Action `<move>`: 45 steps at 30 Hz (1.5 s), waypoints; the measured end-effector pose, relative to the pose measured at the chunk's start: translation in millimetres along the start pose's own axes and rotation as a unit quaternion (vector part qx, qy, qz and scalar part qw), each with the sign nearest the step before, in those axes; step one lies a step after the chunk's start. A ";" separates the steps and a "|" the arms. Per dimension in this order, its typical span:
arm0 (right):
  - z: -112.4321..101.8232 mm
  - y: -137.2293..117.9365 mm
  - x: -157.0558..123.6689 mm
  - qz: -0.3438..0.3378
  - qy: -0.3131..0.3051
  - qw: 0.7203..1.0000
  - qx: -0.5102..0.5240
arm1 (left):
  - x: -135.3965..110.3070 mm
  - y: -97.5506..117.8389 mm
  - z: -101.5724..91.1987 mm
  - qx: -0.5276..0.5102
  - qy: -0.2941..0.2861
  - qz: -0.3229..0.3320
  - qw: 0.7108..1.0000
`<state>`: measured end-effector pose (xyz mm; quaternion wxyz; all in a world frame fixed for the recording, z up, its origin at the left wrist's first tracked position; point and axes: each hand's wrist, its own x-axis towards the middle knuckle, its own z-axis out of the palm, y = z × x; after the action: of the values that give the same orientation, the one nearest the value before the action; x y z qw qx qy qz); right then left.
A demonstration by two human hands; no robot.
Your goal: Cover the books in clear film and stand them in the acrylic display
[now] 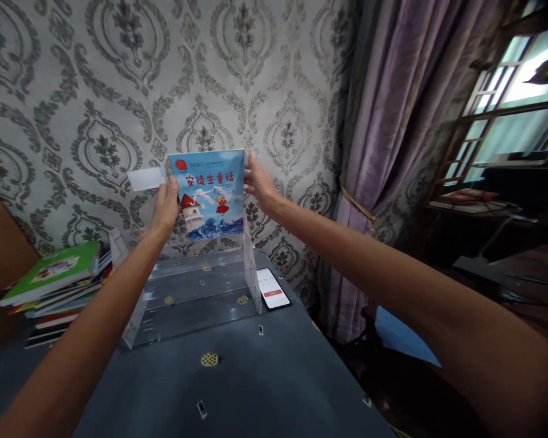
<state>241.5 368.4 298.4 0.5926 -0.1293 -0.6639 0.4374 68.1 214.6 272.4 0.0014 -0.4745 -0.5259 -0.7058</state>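
Bare forearms (393, 280) reach from near left and near right to the book (210, 198), held upright over the clear rack (252, 275), left hand (165, 210) pinching its left edge, right hand (262, 184) its right. Steadying it seems the step in hand; the next move likely calls for an even two-handed grip.

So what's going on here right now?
The left hand and right hand hold a blue book upright by its side edges, cover facing the camera. A clear rack stands below on the table, with a phone to its right and a stack of books to its left. A white card juts out beside the left hand.
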 end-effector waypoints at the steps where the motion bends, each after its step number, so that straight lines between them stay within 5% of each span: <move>1: -3.1 -2.2 -5.0 0.025 0.025 0.999 0.011 | -4.8 -0.6 -5.0 0.020 0.017 0.012 1.000; 4: -11.2 -11.4 -42.7 -0.013 0.106 0.994 0.032 | -33.7 -1.2 -24.1 0.059 0.058 0.060 0.995; 6: -13.1 -16.0 -90.6 -0.077 0.094 0.992 0.021 | -65.5 -2.4 -37.9 0.089 0.064 0.087 0.990; 9: -7.5 -14.8 -184.8 -0.056 -0.089 0.993 -0.055 | -124.2 -9.4 -54.9 0.136 0.042 0.053 0.988; 13: 20.0 2.7 -301.1 0.037 -0.357 0.926 -0.118 | -199.5 -29.8 -67.6 0.174 -0.058 -0.034 0.982; 18: 72.1 39.2 -376.5 0.103 -0.499 0.858 -0.063 | -263.2 -69.0 -71.6 0.154 -0.179 -0.090 0.968; 22: 96.7 56.6 -382.9 0.200 -0.487 0.850 -0.005 | -288.9 -92.3 -75.5 0.130 -0.225 -0.147 0.954; 27: 107.0 53.9 -341.6 0.229 -0.482 0.842 0.082 | -308.5 -96.7 -85.0 0.105 -0.304 -0.247 0.914; 31: 102.7 49.4 -322.4 0.256 -0.481 0.832 0.108 | -316.6 -92.2 -84.0 0.129 -0.284 -0.268 0.911; 35: 84.5 43.5 -348.8 0.294 -0.480 0.813 0.148 | -308.1 -80.9 -76.9 0.130 -0.281 -0.277 0.910; 41: 74.5 38.3 -385.0 0.341 -0.437 0.797 0.240 | -289.8 -52.5 -76.0 0.121 -0.266 -0.207 0.934; 45: 78.1 38.9 -382.5 0.343 -0.434 0.799 0.238 | -277.3 -46.8 -102.4 0.228 -0.208 -0.103 0.946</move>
<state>258.7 93.7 18.8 0.0659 0.0001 -0.6392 0.7662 128.6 21.5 51.9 -0.0723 -0.5409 -0.7074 -0.4492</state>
